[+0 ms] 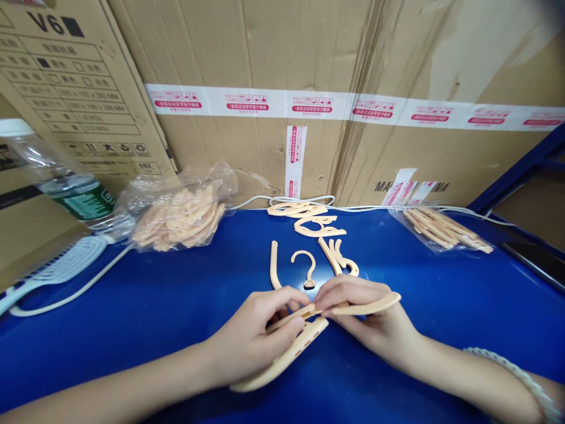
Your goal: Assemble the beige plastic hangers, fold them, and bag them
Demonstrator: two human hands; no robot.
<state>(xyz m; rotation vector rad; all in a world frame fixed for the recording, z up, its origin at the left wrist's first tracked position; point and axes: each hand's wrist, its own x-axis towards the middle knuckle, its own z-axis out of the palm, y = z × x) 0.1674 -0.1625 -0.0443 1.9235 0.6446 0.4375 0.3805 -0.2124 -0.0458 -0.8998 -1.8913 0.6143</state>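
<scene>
My left hand (251,338) is closed around a beige plastic hanger arm (286,359), a slotted curved piece that slants down to the left. Pinched in my right hand (375,330) is a second curved hanger arm (375,306), its free end pointing right. The inner ends of the two pieces meet between my fingertips, which partly hide the joint. Just beyond my hands lie a hanger hook (312,266) with a dark base and a loose arm piece (274,265). More hanger parts (338,259) lie beside my right fingers, partly covered by them.
Folded hangers (320,227) lie farther back on the blue table (189,288). Bags of beige parts stand at left (180,218) and right (445,229). A water bottle (83,197), hairbrush (70,259), white cable (110,265) and phone (536,262) line the sides. Cardboard (265,59) closes the back.
</scene>
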